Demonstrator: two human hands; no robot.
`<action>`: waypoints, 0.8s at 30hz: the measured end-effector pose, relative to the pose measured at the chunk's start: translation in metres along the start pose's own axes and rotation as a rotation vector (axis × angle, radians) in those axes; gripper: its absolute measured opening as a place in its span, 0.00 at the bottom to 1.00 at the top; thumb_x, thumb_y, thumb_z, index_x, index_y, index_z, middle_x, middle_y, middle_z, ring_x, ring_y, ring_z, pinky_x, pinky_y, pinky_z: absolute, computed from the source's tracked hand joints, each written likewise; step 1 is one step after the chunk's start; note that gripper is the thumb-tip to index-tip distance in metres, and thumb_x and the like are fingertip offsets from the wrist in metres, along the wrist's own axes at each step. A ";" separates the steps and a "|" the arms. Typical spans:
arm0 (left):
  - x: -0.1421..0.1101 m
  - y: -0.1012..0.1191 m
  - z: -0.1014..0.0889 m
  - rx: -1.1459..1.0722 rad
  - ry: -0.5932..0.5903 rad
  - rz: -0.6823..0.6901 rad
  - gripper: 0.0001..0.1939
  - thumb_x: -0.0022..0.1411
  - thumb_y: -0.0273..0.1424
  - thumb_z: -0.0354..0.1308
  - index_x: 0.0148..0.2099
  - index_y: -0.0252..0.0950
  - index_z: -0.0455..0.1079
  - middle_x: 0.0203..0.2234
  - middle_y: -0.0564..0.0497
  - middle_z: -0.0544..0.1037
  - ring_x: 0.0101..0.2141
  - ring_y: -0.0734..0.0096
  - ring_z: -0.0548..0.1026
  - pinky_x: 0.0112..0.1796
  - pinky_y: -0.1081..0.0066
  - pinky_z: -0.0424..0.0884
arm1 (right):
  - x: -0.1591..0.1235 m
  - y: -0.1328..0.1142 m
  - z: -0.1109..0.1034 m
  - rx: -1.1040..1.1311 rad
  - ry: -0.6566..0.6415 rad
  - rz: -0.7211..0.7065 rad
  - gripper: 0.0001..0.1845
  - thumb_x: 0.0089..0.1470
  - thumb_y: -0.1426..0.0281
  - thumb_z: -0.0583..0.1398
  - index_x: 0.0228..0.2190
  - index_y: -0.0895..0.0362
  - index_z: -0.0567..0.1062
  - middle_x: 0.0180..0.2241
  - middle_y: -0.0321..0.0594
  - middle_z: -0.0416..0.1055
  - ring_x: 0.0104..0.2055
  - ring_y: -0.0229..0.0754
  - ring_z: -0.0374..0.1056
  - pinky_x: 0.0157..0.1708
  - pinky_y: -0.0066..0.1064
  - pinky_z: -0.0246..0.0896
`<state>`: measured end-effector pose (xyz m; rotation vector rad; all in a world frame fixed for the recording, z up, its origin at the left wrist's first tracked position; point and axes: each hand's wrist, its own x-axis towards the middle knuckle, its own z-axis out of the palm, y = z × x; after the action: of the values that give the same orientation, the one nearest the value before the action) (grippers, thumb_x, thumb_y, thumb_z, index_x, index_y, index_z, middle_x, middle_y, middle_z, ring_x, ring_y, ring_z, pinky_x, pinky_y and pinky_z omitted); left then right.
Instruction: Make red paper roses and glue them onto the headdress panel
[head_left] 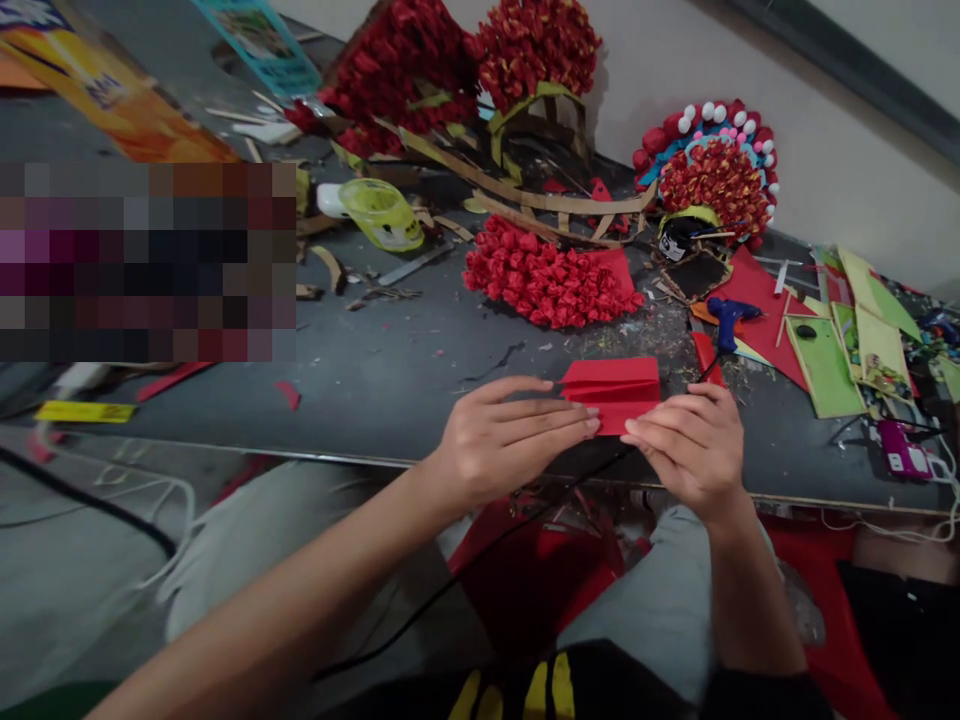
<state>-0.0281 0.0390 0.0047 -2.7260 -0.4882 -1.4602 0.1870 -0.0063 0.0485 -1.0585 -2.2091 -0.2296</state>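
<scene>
A creased piece of red paper (616, 380) lies near the front edge of the dark table, with fold lines running across it. My left hand (510, 435) stretches its fingers out flat, the tips resting on the paper's lower left part. At the lower right corner, my right hand (690, 440) pinches the paper between thumb and fingers. Just beyond that hand are a narrow red strip (706, 357) and a blue glue gun (731, 320). Behind the paper sits a cluster of small red paper flowers (547, 275).
Bigger red flower clusters (536, 50) and a curved cardboard frame (555, 205) stand toward the wall. A yellow-green cup (382, 215) lies on its side. Green card pieces (821, 365) and a purple device (902, 450) are at right. A black cable (450, 580) crosses my lap.
</scene>
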 end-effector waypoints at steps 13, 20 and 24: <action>-0.002 -0.025 -0.003 -0.687 0.700 -1.163 0.07 0.49 0.32 0.68 0.30 0.37 0.75 0.21 0.59 0.76 0.21 0.80 0.70 0.24 0.78 0.69 | -0.019 0.034 0.014 0.335 -0.007 0.584 0.09 0.55 0.64 0.58 0.35 0.55 0.75 0.32 0.38 0.75 0.34 0.38 0.71 0.37 0.31 0.65; 0.012 -0.016 0.004 -1.176 0.598 -1.364 0.16 0.37 0.34 0.74 0.27 0.34 0.72 0.20 0.57 0.72 0.20 0.82 0.66 0.22 0.81 0.65 | -0.017 0.012 0.048 0.812 -0.095 0.777 0.26 0.48 0.58 0.64 0.47 0.53 0.68 0.46 0.43 0.72 0.40 0.41 0.71 0.37 0.32 0.66; 0.013 -0.013 0.007 -1.265 0.469 -1.499 0.21 0.32 0.38 0.75 0.26 0.33 0.72 0.17 0.57 0.70 0.18 0.82 0.64 0.20 0.82 0.63 | -0.020 0.012 0.057 0.996 0.025 0.896 0.33 0.42 0.57 0.66 0.49 0.51 0.66 0.49 0.42 0.69 0.46 0.42 0.69 0.40 0.31 0.67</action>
<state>-0.0192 0.0557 0.0097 -1.9060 -2.6247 -3.4763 0.1766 0.0137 -0.0091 -1.2453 -1.2886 1.1040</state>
